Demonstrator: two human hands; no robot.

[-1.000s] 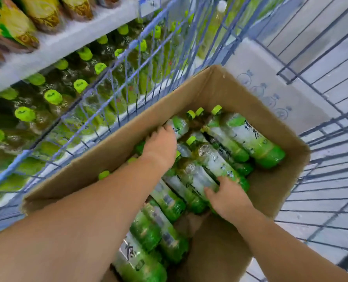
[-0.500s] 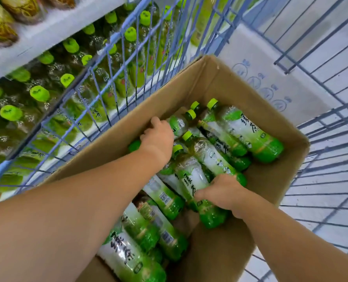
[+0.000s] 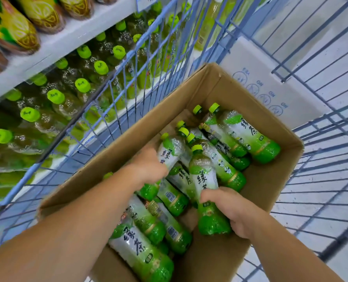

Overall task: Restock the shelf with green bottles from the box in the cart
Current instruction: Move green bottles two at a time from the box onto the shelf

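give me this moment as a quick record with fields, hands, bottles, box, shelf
left hand: left hand closed around a green bottle near the box's left wall
right hand: right hand closed on the lower half of another green bottle, cap pointing away
box: open cardboard box in a blue wire cart
loose bottles: many more lying on their sides in the box
shelf: shelf to the left, rows of green-capped bottles below it
task stage: both bottles gripped, not yet out of the box

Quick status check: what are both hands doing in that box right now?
Left hand and right hand each shut on a green tea bottle. Both bottles inside cardboard box. Cart's wire wall between box and shelf.
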